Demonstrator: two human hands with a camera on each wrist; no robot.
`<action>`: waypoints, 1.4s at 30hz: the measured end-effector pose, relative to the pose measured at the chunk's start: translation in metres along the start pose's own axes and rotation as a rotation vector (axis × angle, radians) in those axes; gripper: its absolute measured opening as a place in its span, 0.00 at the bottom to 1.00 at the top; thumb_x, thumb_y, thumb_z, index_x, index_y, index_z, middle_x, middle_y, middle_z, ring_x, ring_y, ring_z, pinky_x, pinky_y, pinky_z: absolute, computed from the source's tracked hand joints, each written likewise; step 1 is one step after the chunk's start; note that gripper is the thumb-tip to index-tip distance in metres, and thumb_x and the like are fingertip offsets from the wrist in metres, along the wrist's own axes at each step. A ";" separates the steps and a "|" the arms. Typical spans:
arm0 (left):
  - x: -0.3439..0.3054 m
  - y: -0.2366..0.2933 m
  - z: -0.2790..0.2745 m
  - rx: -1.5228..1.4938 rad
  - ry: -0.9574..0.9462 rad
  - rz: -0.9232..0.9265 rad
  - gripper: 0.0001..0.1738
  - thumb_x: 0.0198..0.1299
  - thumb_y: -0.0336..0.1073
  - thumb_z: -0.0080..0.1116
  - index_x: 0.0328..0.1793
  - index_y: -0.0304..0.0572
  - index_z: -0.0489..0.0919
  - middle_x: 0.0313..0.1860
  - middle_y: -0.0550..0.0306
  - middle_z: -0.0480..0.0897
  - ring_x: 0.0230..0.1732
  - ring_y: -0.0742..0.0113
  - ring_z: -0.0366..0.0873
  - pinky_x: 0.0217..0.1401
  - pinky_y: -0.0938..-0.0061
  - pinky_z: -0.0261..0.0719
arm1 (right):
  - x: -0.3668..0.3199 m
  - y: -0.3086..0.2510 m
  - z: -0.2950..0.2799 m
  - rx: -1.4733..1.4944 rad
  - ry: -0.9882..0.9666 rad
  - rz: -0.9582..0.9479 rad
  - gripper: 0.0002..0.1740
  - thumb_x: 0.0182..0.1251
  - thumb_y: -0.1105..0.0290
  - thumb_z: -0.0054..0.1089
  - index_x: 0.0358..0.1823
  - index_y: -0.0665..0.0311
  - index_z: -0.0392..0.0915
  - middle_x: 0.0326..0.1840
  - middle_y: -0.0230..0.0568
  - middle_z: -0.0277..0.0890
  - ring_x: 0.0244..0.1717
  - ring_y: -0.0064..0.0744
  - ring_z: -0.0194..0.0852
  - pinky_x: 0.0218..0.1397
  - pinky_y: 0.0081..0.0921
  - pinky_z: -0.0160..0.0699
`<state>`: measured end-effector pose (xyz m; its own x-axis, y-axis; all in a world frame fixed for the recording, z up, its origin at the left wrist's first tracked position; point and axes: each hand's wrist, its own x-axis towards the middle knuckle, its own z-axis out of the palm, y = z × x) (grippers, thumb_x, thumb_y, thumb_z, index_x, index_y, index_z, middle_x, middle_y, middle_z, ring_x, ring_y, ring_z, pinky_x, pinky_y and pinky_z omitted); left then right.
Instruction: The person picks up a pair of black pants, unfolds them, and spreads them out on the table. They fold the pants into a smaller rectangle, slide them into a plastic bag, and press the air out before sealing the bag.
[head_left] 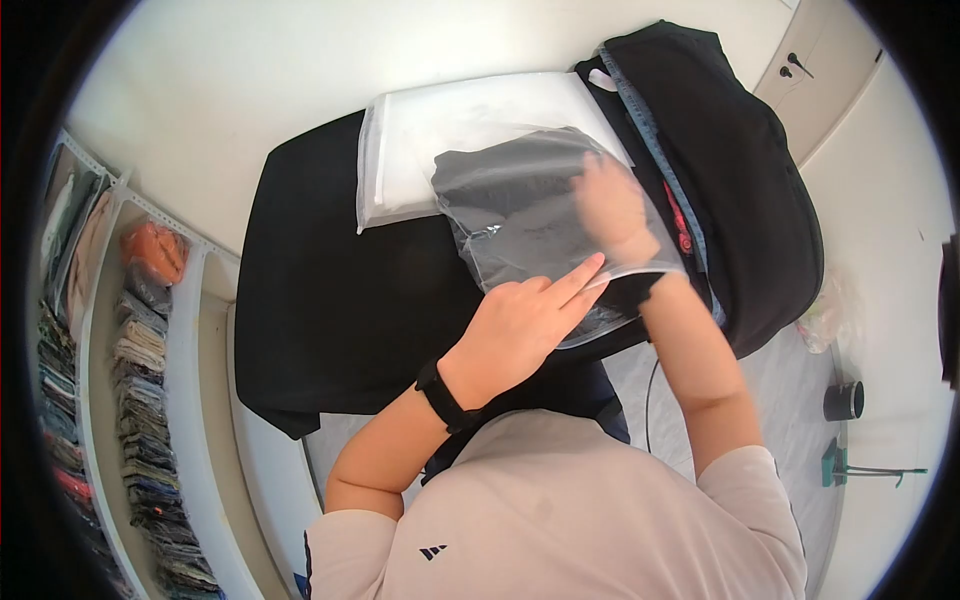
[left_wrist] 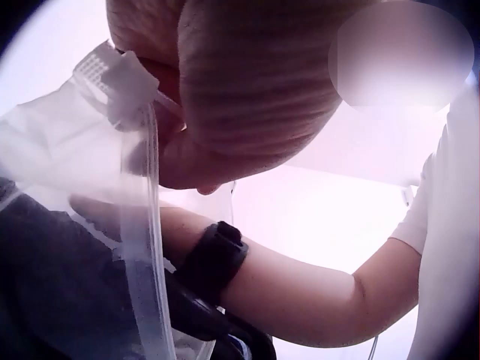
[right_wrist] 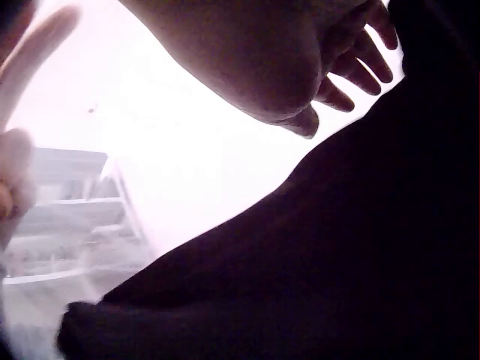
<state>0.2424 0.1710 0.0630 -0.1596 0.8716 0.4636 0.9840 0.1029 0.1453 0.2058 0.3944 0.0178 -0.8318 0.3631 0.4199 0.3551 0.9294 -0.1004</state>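
Observation:
A clear zip bag with a dark folded garment inside lies across the black-covered table. My left hand pinches the bag's edge at its mouth. In the left wrist view the white zip strip hangs down from that hand, with the zip's end piece at the fingers. My right hand, blurred, is inside the bag up to the wrist, over the garment. In the right wrist view its fingers are spread and hold nothing, above the dark cloth.
A stack of white-looking clear bags lies behind. To the right, a dark garment pile stands beside a blue measuring strip and a small red item. Shelves of bagged clothes line the left; the black table cover spreads leftward.

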 end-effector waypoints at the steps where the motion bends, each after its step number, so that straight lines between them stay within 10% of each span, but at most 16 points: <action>1: -0.002 0.000 0.000 0.015 -0.001 -0.010 0.31 0.45 0.21 0.52 0.61 0.45 0.75 0.70 0.58 0.68 0.29 0.65 0.73 0.32 0.75 0.75 | -0.010 -0.017 -0.004 0.074 -0.023 -0.098 0.22 0.66 0.60 0.51 0.58 0.63 0.70 0.58 0.52 0.71 0.60 0.51 0.69 0.60 0.51 0.67; 5: -0.014 0.008 0.000 0.035 -0.018 0.021 0.28 0.49 0.27 0.53 0.60 0.46 0.77 0.68 0.57 0.70 0.28 0.68 0.73 0.32 0.77 0.75 | -0.041 -0.074 -0.008 0.339 -0.520 -0.251 0.35 0.69 0.44 0.45 0.74 0.44 0.54 0.75 0.56 0.49 0.76 0.60 0.40 0.72 0.67 0.40; 11: -0.050 0.003 0.013 0.054 -0.044 0.013 0.24 0.51 0.29 0.54 0.57 0.53 0.81 0.63 0.53 0.74 0.28 0.69 0.73 0.32 0.78 0.74 | -0.055 -0.090 0.013 0.152 -0.461 -0.353 0.36 0.68 0.39 0.41 0.74 0.44 0.55 0.76 0.54 0.48 0.77 0.63 0.35 0.69 0.72 0.38; 17: -0.079 0.002 0.025 -0.069 0.071 -0.068 0.22 0.47 0.22 0.58 0.51 0.51 0.83 0.45 0.54 0.76 0.35 0.61 0.74 0.36 0.69 0.74 | -0.083 -0.048 0.007 0.748 -0.192 -0.243 0.23 0.67 0.55 0.54 0.59 0.59 0.74 0.65 0.57 0.67 0.69 0.51 0.59 0.69 0.45 0.58; 22: -0.088 0.000 0.047 -0.167 0.314 -0.234 0.18 0.41 0.21 0.60 0.42 0.42 0.77 0.38 0.51 0.73 0.35 0.55 0.74 0.35 0.65 0.74 | -0.141 -0.003 -0.029 1.384 -0.405 0.544 0.12 0.66 0.68 0.58 0.43 0.70 0.77 0.50 0.47 0.78 0.42 0.31 0.82 0.46 0.21 0.77; 32: -0.086 0.004 0.052 -0.136 0.357 -0.202 0.20 0.35 0.19 0.56 0.39 0.41 0.79 0.35 0.54 0.74 0.33 0.55 0.74 0.32 0.66 0.74 | -0.116 -0.013 -0.012 2.299 -0.398 0.949 0.25 0.64 0.69 0.63 0.56 0.72 0.62 0.54 0.50 0.64 0.55 0.44 0.73 0.50 0.23 0.82; 39: -0.094 0.004 0.050 -0.153 0.348 -0.223 0.18 0.37 0.20 0.57 0.39 0.42 0.80 0.36 0.55 0.75 0.33 0.55 0.75 0.32 0.66 0.74 | -0.067 -0.045 0.015 2.246 -0.466 1.042 0.24 0.65 0.72 0.62 0.55 0.73 0.59 0.54 0.49 0.59 0.46 0.39 0.73 0.40 0.20 0.84; 42: -0.094 0.004 0.050 -0.134 0.370 -0.236 0.17 0.41 0.21 0.58 0.41 0.42 0.80 0.35 0.58 0.75 0.32 0.60 0.74 0.31 0.69 0.73 | -0.047 -0.051 0.026 2.180 -0.597 1.126 0.17 0.66 0.74 0.59 0.50 0.70 0.63 0.39 0.40 0.67 0.35 0.29 0.73 0.36 0.16 0.81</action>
<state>0.2649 0.1137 -0.0240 -0.4194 0.5993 0.6819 0.9025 0.1936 0.3848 0.2159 0.3314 -0.0208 -0.8435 0.1453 -0.5171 0.1377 -0.8720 -0.4697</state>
